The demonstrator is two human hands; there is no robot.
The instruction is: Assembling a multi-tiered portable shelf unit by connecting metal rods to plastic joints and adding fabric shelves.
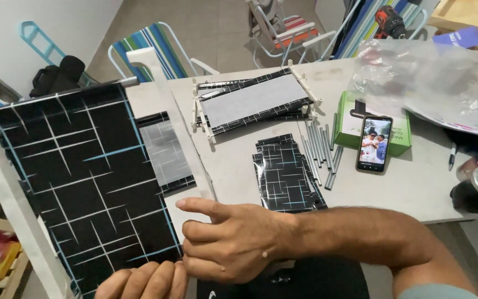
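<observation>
Black sheet [89, 182] (patterned) in both grips.

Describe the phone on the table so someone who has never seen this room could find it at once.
Start at the white table and go to the green box toward its right side. The phone leans against the front of that box, screen lit with a picture. The grey metal tubes just left of it are thin and plain; nothing else there glows.
</observation>
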